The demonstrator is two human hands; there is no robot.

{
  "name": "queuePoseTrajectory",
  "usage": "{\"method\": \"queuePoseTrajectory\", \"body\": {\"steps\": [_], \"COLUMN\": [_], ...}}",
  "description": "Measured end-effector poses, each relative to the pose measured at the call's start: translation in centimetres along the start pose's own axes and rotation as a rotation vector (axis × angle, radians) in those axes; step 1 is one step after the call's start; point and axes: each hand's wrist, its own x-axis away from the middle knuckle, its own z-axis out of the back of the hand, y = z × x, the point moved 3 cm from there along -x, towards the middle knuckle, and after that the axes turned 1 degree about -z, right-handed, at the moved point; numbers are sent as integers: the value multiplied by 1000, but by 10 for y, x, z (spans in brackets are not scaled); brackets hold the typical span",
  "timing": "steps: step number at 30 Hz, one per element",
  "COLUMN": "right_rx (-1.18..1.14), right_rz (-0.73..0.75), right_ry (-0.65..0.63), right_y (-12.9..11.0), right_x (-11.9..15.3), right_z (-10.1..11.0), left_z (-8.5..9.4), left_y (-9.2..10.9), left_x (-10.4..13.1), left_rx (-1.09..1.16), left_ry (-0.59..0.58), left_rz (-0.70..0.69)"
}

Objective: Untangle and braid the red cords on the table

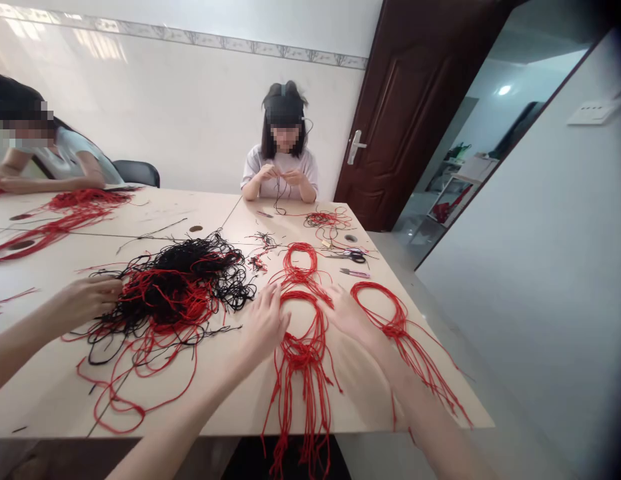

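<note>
In front of me a looped bundle of red cords (303, 352) lies on the table, its knotted tails hanging over the front edge. My left hand (266, 323) rests at the left side of the loop, fingers stretched and thumb apart. On the other side, my right hand (346, 312) reaches past the loop's right edge with its fingers extended; the fingertips are near the tails of a second red cord bundle (301, 257) lying just beyond. Neither hand is closed on a cord. A third red cord bundle (380, 303) lies to the right of my right hand.
A tangled heap of black and red cords (175, 280) covers the table on the left, with a co-worker's hand (103, 297) at it. Scissors (355, 255) and pink-handled snips (355, 273) lie at the right. Two other people sit across, one handling dark cord (279, 190).
</note>
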Motion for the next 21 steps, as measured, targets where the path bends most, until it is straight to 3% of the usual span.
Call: {"method": "queuePoseTrajectory", "body": {"steps": [3, 7, 10, 14, 21], "right_rx": [24, 172, 275, 343, 313], "right_rz": [-88, -198, -243, -200, -146], "right_ry": [-129, -59, -7, 4, -49], "right_y": [15, 22, 18, 12, 23], "right_x": [32, 95, 117, 116, 111], "right_z": [-23, -58, -81, -96, -91], "left_z": [-3, -27, -42, -50, -31], "left_y": [0, -5, -2, -1, -17], "left_x": [63, 113, 124, 128, 125], "left_rx": [-291, -538, -602, -625, -511], "left_ry": [60, 81, 122, 116, 8], "left_rz": [-154, -64, -19, -58, -50]}}
